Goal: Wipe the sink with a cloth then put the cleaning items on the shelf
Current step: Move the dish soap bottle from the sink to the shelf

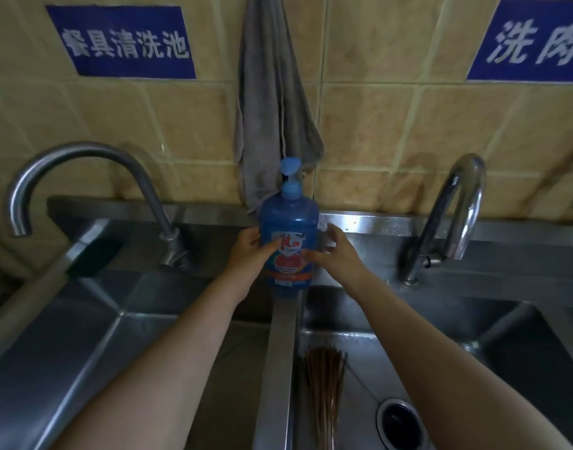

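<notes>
A blue pump bottle of detergent (288,228) stands upright at the back of the divider between two steel sink basins. My left hand (247,256) grips its left side, thumb across the label. My right hand (337,253) touches its right side with fingers partly spread. A grey cloth (272,102) hangs on the tiled wall right behind the bottle. The left basin (93,336) and the right basin (473,336) lie below my forearms.
A curved tap (84,177) rises behind the left basin, another tap (453,209) behind the right. A bundle of brown chopsticks (324,391) lies in the right basin near its drain (400,420). A dark sponge-like block (93,258) sits on the left ledge. Two blue signs hang on the wall.
</notes>
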